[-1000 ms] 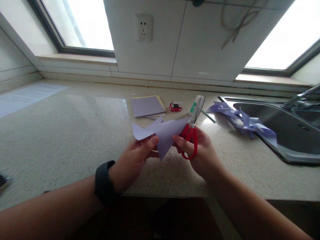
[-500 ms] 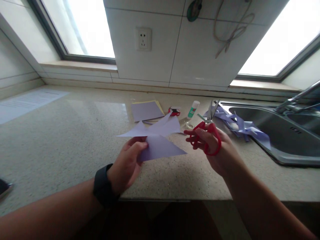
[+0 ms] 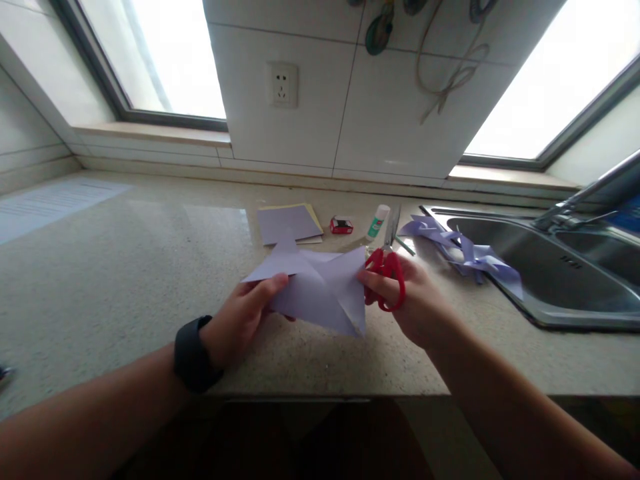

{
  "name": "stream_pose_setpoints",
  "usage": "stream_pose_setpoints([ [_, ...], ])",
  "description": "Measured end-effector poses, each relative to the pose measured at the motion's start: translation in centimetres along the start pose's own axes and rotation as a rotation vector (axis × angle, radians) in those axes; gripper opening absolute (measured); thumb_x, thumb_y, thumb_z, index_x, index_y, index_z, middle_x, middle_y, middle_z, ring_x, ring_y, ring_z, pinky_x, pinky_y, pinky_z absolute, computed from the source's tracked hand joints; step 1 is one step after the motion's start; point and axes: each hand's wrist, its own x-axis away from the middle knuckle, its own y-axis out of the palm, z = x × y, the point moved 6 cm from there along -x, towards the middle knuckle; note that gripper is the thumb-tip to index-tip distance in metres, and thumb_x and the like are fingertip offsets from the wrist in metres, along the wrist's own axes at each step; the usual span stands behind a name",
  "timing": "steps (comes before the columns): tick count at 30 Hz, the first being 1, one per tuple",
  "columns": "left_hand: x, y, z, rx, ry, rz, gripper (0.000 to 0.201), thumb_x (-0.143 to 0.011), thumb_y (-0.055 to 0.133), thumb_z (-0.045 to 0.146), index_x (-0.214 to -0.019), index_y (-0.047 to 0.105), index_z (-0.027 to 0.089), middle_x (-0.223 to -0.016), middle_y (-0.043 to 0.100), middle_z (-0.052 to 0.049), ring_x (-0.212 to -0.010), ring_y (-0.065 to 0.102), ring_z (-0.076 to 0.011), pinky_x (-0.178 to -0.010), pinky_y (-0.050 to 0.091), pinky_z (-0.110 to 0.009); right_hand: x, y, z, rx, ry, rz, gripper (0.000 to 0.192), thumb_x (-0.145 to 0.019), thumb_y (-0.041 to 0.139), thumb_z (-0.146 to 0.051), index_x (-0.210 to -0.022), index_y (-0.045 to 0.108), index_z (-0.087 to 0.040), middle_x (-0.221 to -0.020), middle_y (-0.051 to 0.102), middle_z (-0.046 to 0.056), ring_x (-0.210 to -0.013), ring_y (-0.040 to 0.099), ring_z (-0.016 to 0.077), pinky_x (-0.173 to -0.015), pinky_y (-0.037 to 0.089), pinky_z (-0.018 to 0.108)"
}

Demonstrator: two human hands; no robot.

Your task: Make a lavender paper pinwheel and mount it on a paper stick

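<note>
My left hand (image 3: pixel 243 319), with a black watch on its wrist, pinches the left part of a lilac paper sheet (image 3: pixel 320 290) that is cut into pointed flaps. My right hand (image 3: pixel 407 297) holds red-handled scissors (image 3: pixel 386 267) by the loops, blades shut and pointing away toward the wall. Its fingertips also touch the paper's right edge. Both hands hover just above the speckled countertop (image 3: pixel 125 280) near its front edge.
Behind the hands lie a stack of lilac and yellow paper (image 3: pixel 289 223), a small red box (image 3: pixel 341 226) and a glue stick (image 3: pixel 378 221). A lilac paper pinwheel (image 3: pixel 463 252) rests on the rim of the steel sink (image 3: pixel 550 267) at right. A printed sheet (image 3: pixel 55 203) lies far left.
My right hand has swung the scissors back in from the right to the paper's edge, and their blades have closed. The paper has turned in my left hand, flaps now hanging toward me.
</note>
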Motion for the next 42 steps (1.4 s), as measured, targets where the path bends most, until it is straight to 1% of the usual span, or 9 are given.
stream_pose_setpoints([
  [2, -0.3, 0.1, 0.4, 0.134, -0.007, -0.034, 0.036, -0.083, 0.072, 0.051, -0.089, 0.076, 0.015, -0.080, 0.077, -0.007, -0.064, 0.069, -0.0202, -0.057, 0.055, -0.029, -0.1, 0.0, -0.5, -0.037, -0.060, 0.060, 0.027, -0.075, 0.087, -0.033, -0.083, 0.065, -0.019, -0.068, 0.065, -0.001, -0.056, 0.059, 0.0125, -0.049, 0.046, 0.026],
  [5, -0.4, 0.7, 0.8, 0.254, -0.006, -0.172, 0.038, -0.085, 0.062, 0.050, -0.090, 0.078, 0.016, -0.090, 0.081, -0.012, -0.078, 0.075, -0.0248, -0.063, 0.058, -0.031, -0.1, 0.4, -1.0, -0.085, -0.108, 0.118, 0.024, -0.077, 0.085, -0.030, -0.085, 0.064, -0.020, -0.074, 0.066, -0.001, -0.061, 0.061, 0.0132, -0.054, 0.050, 0.028],
  [9, 0.6, 2.1, 0.5, 0.029, 0.047, -0.387, 0.032, -0.084, 0.069, 0.033, -0.112, 0.076, 0.018, -0.116, 0.077, -0.014, -0.101, 0.072, -0.0268, -0.075, 0.058, -0.033, -0.2, 1.5, -1.3, -0.118, -0.150, 0.102, 0.022, -0.080, 0.083, -0.029, -0.087, 0.063, -0.021, -0.074, 0.065, -0.002, -0.061, 0.060, 0.0127, -0.055, 0.050, 0.028],
  [11, 0.9, 2.7, -0.1, -0.149, 0.036, -0.414, 0.033, -0.084, 0.075, 0.027, -0.115, 0.074, 0.020, -0.115, 0.077, -0.013, -0.100, 0.070, -0.0250, -0.075, 0.057, -0.032, -0.2, 2.1, -1.3, -0.107, -0.164, 0.071, 0.022, -0.081, 0.082, -0.030, -0.089, 0.063, -0.021, -0.074, 0.064, -0.002, -0.061, 0.060, 0.0126, -0.055, 0.050, 0.029],
  [16, 0.4, 2.9, -0.5, -0.168, -0.032, -0.331, 0.027, -0.087, 0.075, 0.041, -0.091, 0.077, 0.015, -0.087, 0.074, -0.009, -0.077, 0.067, -0.0186, -0.062, 0.053, -0.026, -0.4, 3.4, -0.8, -0.024, -0.162, -0.003, 0.025, -0.079, 0.083, -0.031, -0.087, 0.061, -0.021, -0.071, 0.064, -0.003, -0.060, 0.060, 0.0128, -0.054, 0.051, 0.029],
  [21, 0.0, 2.4, -0.7, -0.081, -0.073, -0.199, 0.022, -0.085, 0.078, 0.035, -0.086, 0.076, 0.013, -0.076, 0.068, -0.003, -0.061, 0.059, -0.0101, -0.055, 0.045, -0.021, -0.8, 4.7, -1.1, 0.026, -0.178, -0.098, 0.027, -0.078, 0.084, -0.030, -0.085, 0.059, -0.021, -0.073, 0.066, -0.002, -0.062, 0.063, 0.0127, -0.057, 0.052, 0.028],
  [27, -0.2, 1.5, -0.7, -0.035, -0.054, -0.020, 0.021, -0.081, 0.081, 0.031, -0.078, 0.073, 0.012, -0.073, 0.068, -0.004, -0.060, 0.059, -0.0108, -0.056, 0.046, -0.022, -1.5, 4.3, -2.0, 0.161, -0.275, -0.177, 0.029, -0.074, 0.087, -0.027, -0.082, 0.059, -0.022, -0.079, 0.068, -0.001, -0.063, 0.063, 0.0133, -0.055, 0.051, 0.027],
  [35, -0.7, 1.1, -0.7, 0.087, -0.085, 0.062, 0.020, -0.079, 0.082, 0.025, -0.091, 0.073, 0.011, -0.085, 0.070, -0.003, -0.065, 0.062, -0.0092, -0.060, 0.051, -0.021, -1.9, 6.2, 0.7, 0.121, -0.218, -0.479, 0.031, -0.076, 0.084, -0.020, -0.097, 0.062, -0.024, -0.097, 0.073, 0.002, -0.075, 0.070, 0.0144, -0.066, 0.061, 0.029],
  [42, -0.9, 1.4, -0.6, 0.056, -0.120, 0.056, 0.013, -0.085, 0.076, 0.022, -0.095, 0.074, 0.013, -0.092, 0.074, -0.006, -0.068, 0.066, -0.0107, -0.061, 0.054, -0.020, -2.0, 6.9, 0.8, 0.176, -0.344, -0.441, 0.026, -0.077, 0.083, -0.017, -0.091, 0.062, -0.023, -0.089, 0.074, 0.000, -0.074, 0.071, 0.0139, -0.066, 0.059, 0.027],
])
